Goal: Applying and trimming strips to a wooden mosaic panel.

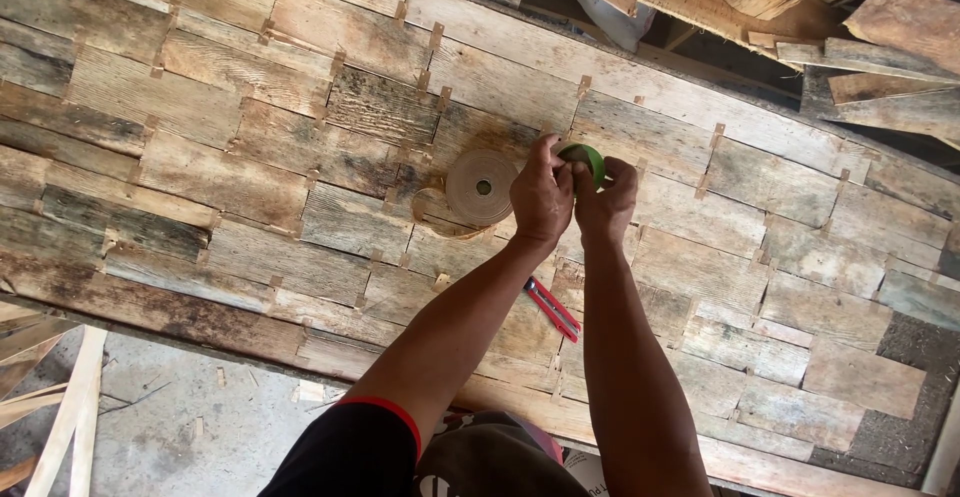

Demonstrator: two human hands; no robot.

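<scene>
I see both hands over the patchwork wood panel [250, 187]. Left hand [541, 195] & right hand [606, 197] pinch a green tape roll [587, 158], fingers curled tight; roll mostly hidden, fingertips not visible. Brown tape roll [481, 187] just beside left. Red cutter [552, 309] partly behind forearms.

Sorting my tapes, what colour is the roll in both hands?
Green roll of tape, seen best in the head view.
</scene>
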